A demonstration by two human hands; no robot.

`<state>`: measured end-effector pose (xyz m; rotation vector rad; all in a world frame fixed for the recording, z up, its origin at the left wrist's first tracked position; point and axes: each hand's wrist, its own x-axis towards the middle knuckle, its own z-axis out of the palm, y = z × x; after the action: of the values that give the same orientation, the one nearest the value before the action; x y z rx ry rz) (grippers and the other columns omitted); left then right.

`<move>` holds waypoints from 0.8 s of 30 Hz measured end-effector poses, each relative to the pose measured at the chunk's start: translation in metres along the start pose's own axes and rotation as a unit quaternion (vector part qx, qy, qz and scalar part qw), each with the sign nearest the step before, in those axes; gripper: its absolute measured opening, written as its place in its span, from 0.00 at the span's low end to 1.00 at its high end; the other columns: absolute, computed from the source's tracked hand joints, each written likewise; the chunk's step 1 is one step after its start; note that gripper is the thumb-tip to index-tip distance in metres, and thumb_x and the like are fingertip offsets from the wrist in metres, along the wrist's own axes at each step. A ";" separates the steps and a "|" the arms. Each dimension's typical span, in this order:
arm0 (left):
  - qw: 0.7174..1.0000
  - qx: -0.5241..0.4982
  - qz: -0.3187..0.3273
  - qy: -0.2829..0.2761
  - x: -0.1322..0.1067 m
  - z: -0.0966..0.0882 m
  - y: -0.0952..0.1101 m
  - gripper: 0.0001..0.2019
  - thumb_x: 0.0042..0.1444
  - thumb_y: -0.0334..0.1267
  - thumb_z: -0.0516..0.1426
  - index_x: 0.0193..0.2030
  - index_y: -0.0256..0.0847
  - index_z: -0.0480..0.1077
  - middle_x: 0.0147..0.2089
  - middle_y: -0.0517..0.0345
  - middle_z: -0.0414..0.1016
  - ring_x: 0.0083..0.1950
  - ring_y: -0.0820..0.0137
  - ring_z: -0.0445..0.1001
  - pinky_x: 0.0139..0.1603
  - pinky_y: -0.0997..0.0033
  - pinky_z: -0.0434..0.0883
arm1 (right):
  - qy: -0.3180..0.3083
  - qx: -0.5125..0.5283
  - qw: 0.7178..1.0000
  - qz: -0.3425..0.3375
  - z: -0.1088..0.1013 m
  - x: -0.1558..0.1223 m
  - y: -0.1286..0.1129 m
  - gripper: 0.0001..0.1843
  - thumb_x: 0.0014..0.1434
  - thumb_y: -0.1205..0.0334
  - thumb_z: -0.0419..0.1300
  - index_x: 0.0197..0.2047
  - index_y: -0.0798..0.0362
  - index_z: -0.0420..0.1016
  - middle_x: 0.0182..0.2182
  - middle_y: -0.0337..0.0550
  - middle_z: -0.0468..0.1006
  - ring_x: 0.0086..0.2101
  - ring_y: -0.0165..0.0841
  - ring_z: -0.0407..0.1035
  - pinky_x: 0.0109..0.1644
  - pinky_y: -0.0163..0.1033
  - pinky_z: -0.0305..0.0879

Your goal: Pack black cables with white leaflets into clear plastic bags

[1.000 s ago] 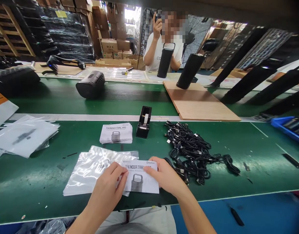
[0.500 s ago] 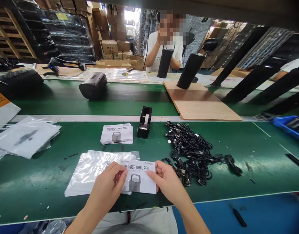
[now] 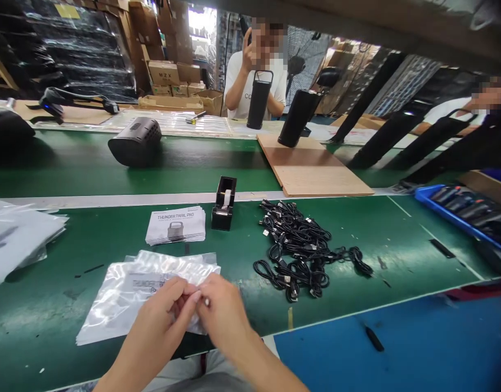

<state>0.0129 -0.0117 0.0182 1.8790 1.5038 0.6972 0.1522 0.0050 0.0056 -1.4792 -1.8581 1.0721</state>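
My left hand [image 3: 163, 313] and my right hand [image 3: 225, 313] meet fingertip to fingertip at the right end of a clear plastic bag [image 3: 107, 310]. Both are closed in a pinch on its edge, which the fingers mostly hide. A white printed booklet [image 3: 146, 283] shows through the plastic, left of my fingers; its lettering is partly blurred by glare. More clear bags lie beneath in a stack. Behind them sits a pile of matching booklets [image 3: 177, 224], beside a black tape dispenser [image 3: 224, 204]. Black coiled cables [image 3: 297, 239] form a heap to the right of my hands.
Another stack of filled bags [image 3: 22, 234] lies at the far left. Across the green belt are a dark speaker [image 3: 135, 142], a wooden board [image 3: 316, 169] and several tall black speakers. A blue tray [image 3: 438, 209] stands right. A person [image 3: 238, 81] faces me.
The booklet, earlier in my right hand over the bags, now shows under clear plastic. My right hand has moved left to meet my left hand. The view has shifted right.
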 end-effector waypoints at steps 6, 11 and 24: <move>0.997 -0.003 -0.071 0.001 0.003 0.000 -0.009 0.11 0.57 0.45 0.48 0.29 0.44 0.65 0.26 0.62 0.67 0.27 0.71 0.67 0.28 0.73 0.66 | 0.125 -0.355 0.926 0.043 -0.063 -0.025 0.022 0.11 0.52 0.64 0.60 0.40 0.55 0.73 0.34 0.50 0.69 0.36 0.42 0.63 0.36 0.43 0.62; 0.996 0.002 -0.086 0.019 0.003 0.002 -0.002 0.11 0.56 0.44 0.48 0.27 0.44 0.65 0.25 0.62 0.67 0.25 0.71 0.65 0.26 0.74 0.65 | 0.152 -0.379 0.913 -0.006 -0.082 -0.030 0.038 0.05 0.54 0.68 0.55 0.30 0.54 0.71 0.32 0.49 0.69 0.35 0.42 0.63 0.36 0.44 0.60; 0.985 -0.135 -0.069 0.082 0.002 0.006 -0.016 0.10 0.56 0.44 0.50 0.32 0.43 0.68 0.42 0.54 0.62 0.46 0.65 0.66 0.40 0.70 0.69 | -0.106 -0.186 0.972 -0.093 -0.038 -0.005 -0.017 0.11 0.60 0.66 0.50 0.31 0.53 0.73 0.30 0.42 0.74 0.30 0.32 0.68 0.29 0.33 0.56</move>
<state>0.0076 -0.0078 0.0024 1.5316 1.5367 0.9571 0.1749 0.0088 0.0411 -1.3900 -2.4001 0.8530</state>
